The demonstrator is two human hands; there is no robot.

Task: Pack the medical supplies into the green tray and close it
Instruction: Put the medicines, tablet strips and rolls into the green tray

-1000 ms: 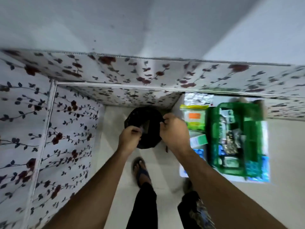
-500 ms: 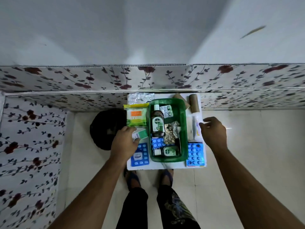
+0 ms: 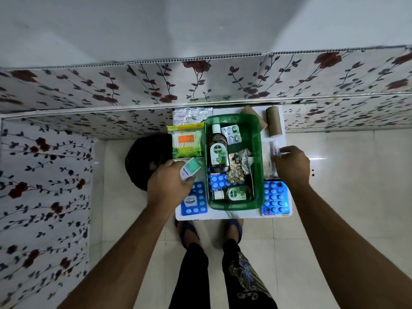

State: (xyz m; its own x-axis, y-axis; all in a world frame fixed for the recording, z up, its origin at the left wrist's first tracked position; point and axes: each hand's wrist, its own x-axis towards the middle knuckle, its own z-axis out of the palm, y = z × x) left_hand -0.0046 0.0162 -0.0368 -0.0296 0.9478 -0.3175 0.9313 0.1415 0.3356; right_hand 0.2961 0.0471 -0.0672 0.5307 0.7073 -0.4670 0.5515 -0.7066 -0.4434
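Note:
The green tray [image 3: 258, 139] sits on a small white table [image 3: 223, 215]. Inside it lie a large Dettol bottle [image 3: 218, 150], a small Dettol bottle [image 3: 234, 194], blister strips [image 3: 231, 133] and a blue pill strip [image 3: 217, 180]. My left hand [image 3: 169, 184] is left of the tray, gripping a small green-and-white box [image 3: 190, 168]. My right hand [image 3: 292, 166] rests right of the tray with its fingers on a white tube [image 3: 275, 152]. Whether it grips the tube is unclear.
Left of the tray lie a cotton-bud pack [image 3: 187, 141], a silver blister sheet [image 3: 191, 114] and a blue pill strip [image 3: 195, 201]. On the right lie two brown rolls [image 3: 274, 121] and another blue strip [image 3: 275, 199]. A black bag [image 3: 145, 159] sits on the floor at left.
The view swung from the black bag to the table. Both hands left the bag; the left closed on the small box and the right moved onto the white tube.

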